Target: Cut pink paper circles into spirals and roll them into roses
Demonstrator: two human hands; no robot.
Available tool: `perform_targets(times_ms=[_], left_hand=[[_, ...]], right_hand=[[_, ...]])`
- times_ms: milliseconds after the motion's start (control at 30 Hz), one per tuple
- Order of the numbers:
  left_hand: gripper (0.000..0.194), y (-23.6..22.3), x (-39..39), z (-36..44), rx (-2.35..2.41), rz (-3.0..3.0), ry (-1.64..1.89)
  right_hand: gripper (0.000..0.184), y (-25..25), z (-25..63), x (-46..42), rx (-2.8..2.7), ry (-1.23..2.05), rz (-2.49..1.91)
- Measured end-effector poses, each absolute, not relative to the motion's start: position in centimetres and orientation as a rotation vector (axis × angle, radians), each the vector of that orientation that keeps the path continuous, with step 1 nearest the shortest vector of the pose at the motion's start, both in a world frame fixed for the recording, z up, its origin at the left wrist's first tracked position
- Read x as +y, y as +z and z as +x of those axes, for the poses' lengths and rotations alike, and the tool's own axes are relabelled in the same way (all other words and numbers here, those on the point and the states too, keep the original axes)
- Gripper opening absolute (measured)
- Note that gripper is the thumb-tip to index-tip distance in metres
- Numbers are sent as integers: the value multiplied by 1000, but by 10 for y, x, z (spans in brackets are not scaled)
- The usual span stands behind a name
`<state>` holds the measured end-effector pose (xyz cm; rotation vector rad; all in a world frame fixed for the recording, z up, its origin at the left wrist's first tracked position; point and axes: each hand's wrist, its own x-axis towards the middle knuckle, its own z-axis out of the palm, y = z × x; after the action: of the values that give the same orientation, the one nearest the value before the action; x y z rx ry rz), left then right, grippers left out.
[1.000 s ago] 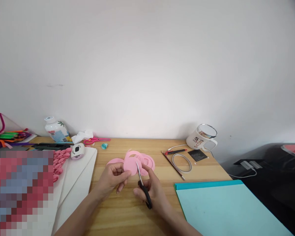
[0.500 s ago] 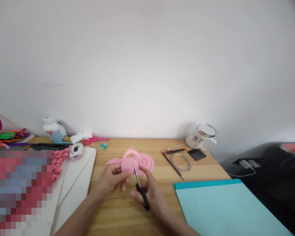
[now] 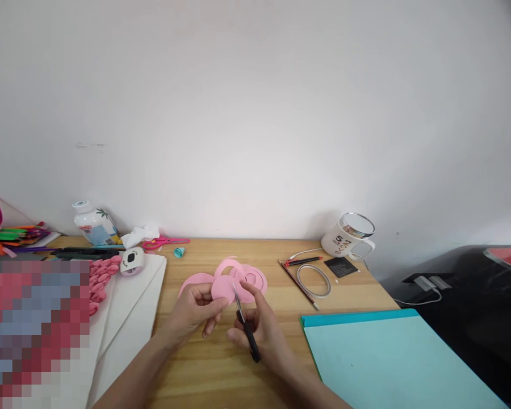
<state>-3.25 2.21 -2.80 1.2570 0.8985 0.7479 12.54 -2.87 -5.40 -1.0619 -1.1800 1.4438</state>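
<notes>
My left hand pinches a round piece of pink paper by its lower left edge. In my right hand is a pair of scissors with black handles. The blades point up and away, and their tips lie at the right edge of the round piece. Behind it, curved pink paper offcuts rest on the wooden table, partly covered by my hands and the round piece.
On the right lie a light blue sheet, a coiled cable, a red and black pen and a dark card near a white mug. To the left are pink scissors, a white bottle and a white folder.
The round piece has shifted slightly to the right in my left hand. The scissor blades look closer together than before, and the handles have drawn together.
</notes>
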Motion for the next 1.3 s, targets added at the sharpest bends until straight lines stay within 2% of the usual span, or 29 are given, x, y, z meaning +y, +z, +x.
perform_targets(times_ms=[433,733,1133,1300], left_hand=[[31,-30,25,-34,898,1257,803],[36,-29,26,-36,901,1252,842],[30,-27,22,-31,869,1193,823],[28,-26,21,-32,921,1258,795]], right_hand=[[70,-54,124,-30,-1172,1451,-1097],[72,-50,124,-31,-1160,1462,-1160],[75,-52,120,-32,-1171,1450,-1204],[83,-55,122,-33,-1206,1435,-1137]])
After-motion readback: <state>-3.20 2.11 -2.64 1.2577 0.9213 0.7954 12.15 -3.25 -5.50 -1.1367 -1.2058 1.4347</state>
